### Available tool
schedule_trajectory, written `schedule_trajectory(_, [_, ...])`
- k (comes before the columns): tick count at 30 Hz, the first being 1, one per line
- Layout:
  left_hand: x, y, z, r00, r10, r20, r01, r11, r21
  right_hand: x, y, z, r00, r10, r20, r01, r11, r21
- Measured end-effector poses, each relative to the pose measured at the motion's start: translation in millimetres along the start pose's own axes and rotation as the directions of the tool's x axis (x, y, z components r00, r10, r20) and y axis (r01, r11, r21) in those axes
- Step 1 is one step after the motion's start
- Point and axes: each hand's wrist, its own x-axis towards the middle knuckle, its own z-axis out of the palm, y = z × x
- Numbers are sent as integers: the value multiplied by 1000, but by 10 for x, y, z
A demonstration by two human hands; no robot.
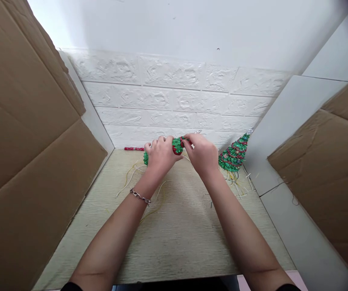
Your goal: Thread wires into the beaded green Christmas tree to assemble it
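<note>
A green beaded Christmas tree (177, 144) with a red strand around it lies on its side above the table, its narrow tip toward the right. My left hand (162, 152) is wrapped over the tree's middle, hiding much of it; some green base shows left of the fingers. My right hand (203, 152) pinches at the tip, where a bit of red shows by the fingertips. Whether it grips the red strand or the tip itself I cannot tell. White and yellow wires (129, 176) trail from below the left end.
A second, decorated beaded tree (234, 155) stands at the right, with loose wires (237, 184) at its base. A red stick-like item (134, 148) lies along the back wall. Cardboard sheets (40, 161) flank the pale wooden table (180, 238) on both sides.
</note>
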Motion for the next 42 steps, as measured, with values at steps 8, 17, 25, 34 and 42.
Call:
schedule_trajectory(8, [-4, -17, -11, 1000, 8, 11, -7, 1000, -8, -10, 102, 144, 993, -100, -59, 101, 995, 10])
schedule_trajectory(17, [65, -65, -138, 968, 36, 247, 37, 959, -282, -65, 200, 201, 962, -129, -239, 187, 953, 239])
schedule_trajectory(25, [132, -208, -73, 830, 458, 319, 18, 549, -835, 132, 365, 60, 997, -49, 64, -19, 635, 772])
schedule_trajectory(34, [109, -123, -55, 776, 578, 252, 10, 389, -921, 120, 360, -103, 975, -203, 85, 77, 677, 732])
schedule_trajectory(42, [24, 31, 20, 917, 390, 79, -128, 477, -869, 140, 380, 29, 957, -71, -281, 251, 687, 682])
